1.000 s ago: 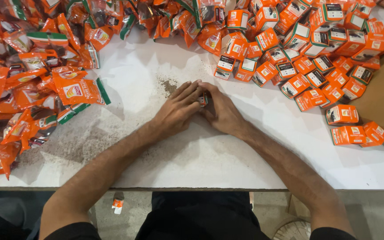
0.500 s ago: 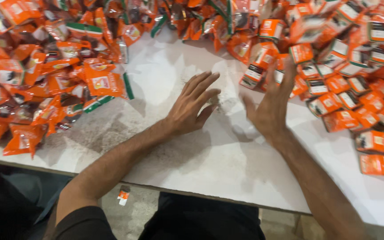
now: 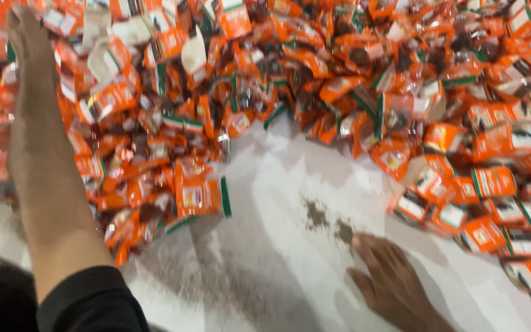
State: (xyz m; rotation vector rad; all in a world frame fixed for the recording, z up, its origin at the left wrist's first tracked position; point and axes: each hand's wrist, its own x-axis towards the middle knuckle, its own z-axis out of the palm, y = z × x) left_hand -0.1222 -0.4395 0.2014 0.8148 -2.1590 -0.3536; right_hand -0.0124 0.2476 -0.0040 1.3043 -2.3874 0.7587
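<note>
Lower right of the frame: right hand [image 3: 391, 283] flat on the white table [image 3: 265, 246], fingers spread, holding nothing, fingertips just beside a small patch of brown crumbs [image 3: 327, 222]. Lower left: a black sleeve [image 3: 90, 304], the left forearm running up the left side of the frame. Upper left: left hand [image 3: 27, 38] stretched out over the heap of orange pouches [image 3: 155, 141], fingers extended and near together, blurred, grip on anything impossible to tell. Just right of the forearm, one pouch [image 3: 199, 195] lying at the heap's near edge. Right side: small orange boxes [image 3: 493, 184] piled up to the frame's edge.
</note>
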